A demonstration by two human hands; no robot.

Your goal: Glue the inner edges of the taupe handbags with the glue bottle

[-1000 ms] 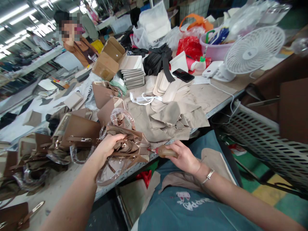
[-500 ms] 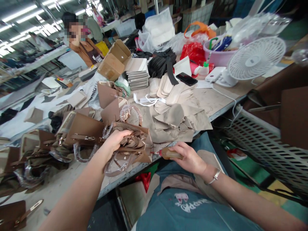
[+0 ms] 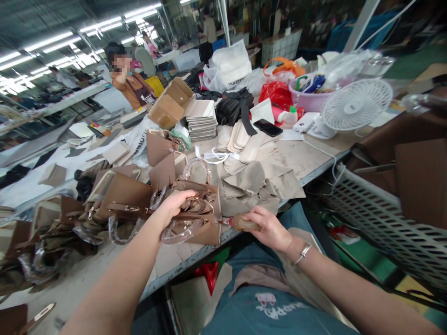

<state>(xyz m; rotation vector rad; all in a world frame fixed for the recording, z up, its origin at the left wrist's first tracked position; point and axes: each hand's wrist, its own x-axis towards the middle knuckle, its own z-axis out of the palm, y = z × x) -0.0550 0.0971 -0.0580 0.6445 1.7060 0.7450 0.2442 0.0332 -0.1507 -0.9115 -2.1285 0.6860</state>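
Observation:
A brown handbag (image 3: 210, 231) lies at the table's front edge, its gathered lining showing at the open top and a plastic-wrapped handle on its near side. My left hand (image 3: 179, 203) is closed on the bag at its left end, the fingertips in the lining folds. In my right hand (image 3: 268, 229) is an amber squeeze bottle (image 3: 241, 222) with a red nozzle, held level. The nozzle tip points left, at the right end of the bag; whether it touches cannot be made out.
More brown handbags (image 3: 124, 188) crowd the table on the left. Behind the work lie grey-beige scraps (image 3: 251, 179), a stack of panels (image 3: 201, 121), a phone (image 3: 268, 127) and a white fan (image 3: 356, 104). A plastic crate (image 3: 370, 204) stands at right. Another person (image 3: 131, 86) is across the tables.
The camera view has tilted slightly, shifting the scene. Both hands keep their holds on the bag and the bottle, and the nozzle stays beside the bag's right end.

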